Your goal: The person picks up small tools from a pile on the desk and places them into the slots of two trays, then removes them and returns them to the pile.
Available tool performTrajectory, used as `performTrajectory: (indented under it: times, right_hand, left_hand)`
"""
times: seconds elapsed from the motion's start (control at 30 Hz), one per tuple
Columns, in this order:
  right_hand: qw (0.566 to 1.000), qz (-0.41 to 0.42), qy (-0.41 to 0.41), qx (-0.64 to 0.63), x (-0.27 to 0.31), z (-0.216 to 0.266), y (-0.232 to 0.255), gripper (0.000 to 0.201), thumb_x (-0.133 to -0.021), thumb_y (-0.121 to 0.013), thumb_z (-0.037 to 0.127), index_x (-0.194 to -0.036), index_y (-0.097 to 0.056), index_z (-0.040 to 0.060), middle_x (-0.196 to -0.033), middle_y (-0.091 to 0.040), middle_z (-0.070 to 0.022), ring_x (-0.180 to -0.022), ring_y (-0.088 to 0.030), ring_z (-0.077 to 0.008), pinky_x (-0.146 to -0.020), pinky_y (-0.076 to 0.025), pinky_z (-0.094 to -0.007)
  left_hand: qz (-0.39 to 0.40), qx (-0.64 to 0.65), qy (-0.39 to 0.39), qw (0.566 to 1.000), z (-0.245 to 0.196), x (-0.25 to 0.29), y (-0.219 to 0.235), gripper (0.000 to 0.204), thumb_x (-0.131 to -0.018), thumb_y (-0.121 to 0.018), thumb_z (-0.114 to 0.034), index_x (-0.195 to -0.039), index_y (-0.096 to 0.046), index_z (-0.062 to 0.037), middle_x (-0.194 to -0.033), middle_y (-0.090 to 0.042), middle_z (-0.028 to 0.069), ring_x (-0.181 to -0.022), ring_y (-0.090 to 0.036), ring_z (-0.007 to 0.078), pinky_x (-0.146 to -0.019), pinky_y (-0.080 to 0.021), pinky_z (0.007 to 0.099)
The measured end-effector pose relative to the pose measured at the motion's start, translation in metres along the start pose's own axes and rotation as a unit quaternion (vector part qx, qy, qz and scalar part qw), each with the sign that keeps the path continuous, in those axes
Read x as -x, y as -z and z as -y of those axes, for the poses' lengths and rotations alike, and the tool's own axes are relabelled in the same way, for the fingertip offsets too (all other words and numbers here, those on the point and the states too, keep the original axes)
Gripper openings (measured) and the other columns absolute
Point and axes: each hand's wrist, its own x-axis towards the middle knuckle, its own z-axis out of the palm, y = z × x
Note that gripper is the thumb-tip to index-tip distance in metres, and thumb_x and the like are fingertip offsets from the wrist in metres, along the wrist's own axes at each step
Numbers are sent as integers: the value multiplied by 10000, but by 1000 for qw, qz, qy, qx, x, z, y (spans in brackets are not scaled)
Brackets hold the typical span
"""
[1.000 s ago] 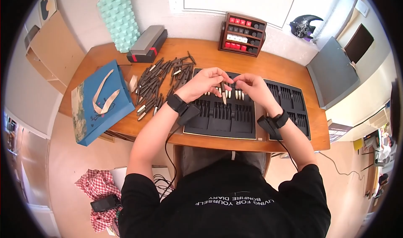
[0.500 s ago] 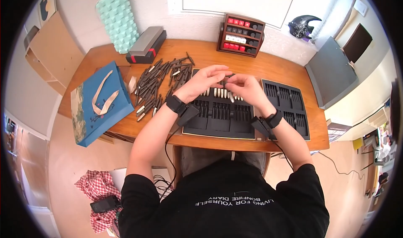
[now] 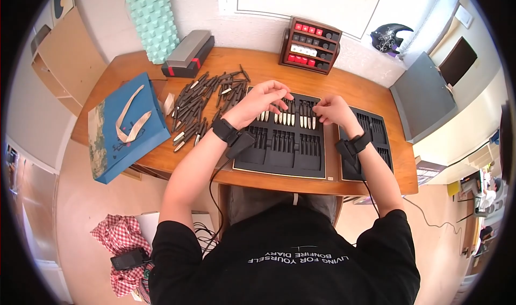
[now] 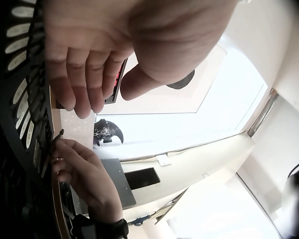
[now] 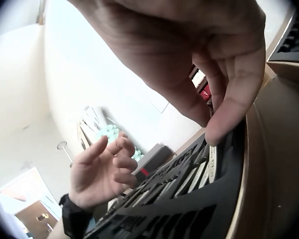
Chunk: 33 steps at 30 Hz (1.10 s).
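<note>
The tray looks matt plastic (the table, smooth wood).

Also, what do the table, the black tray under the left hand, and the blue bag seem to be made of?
Table: probably varnished wood, or veneer; warm brown with a soft sheen.
Black tray: matte, perhaps moulded plastic or dense foam, I cannot tell which; even colour, shaped slots.
Blue bag: likely stiff printed paper; flat panels, sharp edges.
</note>
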Motion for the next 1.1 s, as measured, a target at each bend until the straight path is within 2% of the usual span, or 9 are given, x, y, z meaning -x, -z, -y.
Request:
performTrajectory:
  times: [0.03, 0.07, 0.13, 0.27, 0.43, 0.53, 0.67, 0.87, 1.1]
  right_hand:
    - [996, -24, 9, 90, 0, 0, 0, 203, -815, -684, 146, -887, -653, -42, -709, -650, -103, -685, -677, -184, -575, -538, -297]
    - [996, -24, 8, 89, 0, -1, -1, 203, -815, -684, 146, -887, -653, -42, -709, -650, -103, -685, -677, -184, -575, -538, -297]
    - [963, -101, 72, 241, 1, -5, -3, 234, -761, -719, 189, -878, -675, -9, -680, -649, -125, -684, -667, -228, -620, -515, -336]
    - [957, -83, 100, 260, 19, 2, 1, 254, -757, -719, 205, -933, -679, 27, -703, -644, -121, -721, -652, -277, -691, -510, -361]
    - [929, -33, 148, 337, 36, 8, 1, 377, -775, -714, 230, -1128, -652, 115, -903, -626, -117, -885, -634, -279, -776, -503, -371]
    - [925, -45, 160, 342, 33, -1, 1, 434, -772, -719, 249, -1180, -634, 130, -981, -610, -133, -927, -621, -283, -817, -499, -373]
    - [926, -62, 158, 338, 34, -6, 0, 449, -769, -724, 272, -1184, -635, 126, -992, -605, -137, -943, -618, -299, -834, -501, -378]
    - [896, -85, 161, 406, 40, -2, -4, 420, -769, -726, 294, -1144, -661, 116, -1003, -598, -146, -964, -615, -316, -839, -507, -384]
    - [855, -78, 227, 459, 35, -3, -2, 343, -771, -718, 284, -1062, -703, 103, -986, -614, -157, -950, -623, -314, -818, -509, -385]
  left_hand:
    - [-1, 1, 1, 1000, 0, 0, 0, 235, -985, -501, -232, -1113, -551, -41, -1086, -616, 80, -882, -597, 123, -750, -504, 257]
    - [-1, 0, 1, 1000, 0, 0, 0, 235, -985, -501, -232, -1113, -551, -41, -1086, -616, 80, -882, -597, 123, -750, -504, 257]
    - [7, 19, -2, 1000, 2, -1, 1, 231, -984, -504, -232, -1103, -557, -40, -1069, -616, 76, -865, -597, 120, -741, -504, 253]
    - [5, 17, -2, 1000, 1, 0, 1, 227, -982, -509, -231, -1092, -564, -39, -1052, -616, 73, -854, -598, 118, -731, -503, 250]
    - [7, 9, 4, 1000, 2, -1, 0, 222, -980, -515, -228, -1084, -567, -39, -1030, -617, 72, -845, -600, 119, -721, -501, 247]
    - [11, 16, 2, 1000, 3, -2, 2, 218, -980, -516, -228, -1082, -568, -43, -1023, -616, 68, -845, -599, 117, -719, -500, 246]
    - [11, 13, 5, 1000, 4, -2, 2, 218, -979, -518, -233, -1077, -573, -46, -1018, -616, 65, -841, -599, 113, -719, -499, 244]
    - [12, 9, -1, 1000, 5, -1, 2, 223, -980, -520, -242, -1070, -579, -48, -1009, -619, 59, -832, -598, 106, -720, -499, 239]
    - [15, 13, 2, 1000, 5, -2, 3, 202, -980, -520, -225, -1062, -581, -51, -995, -621, 53, -829, -600, 105, -725, -503, 245]
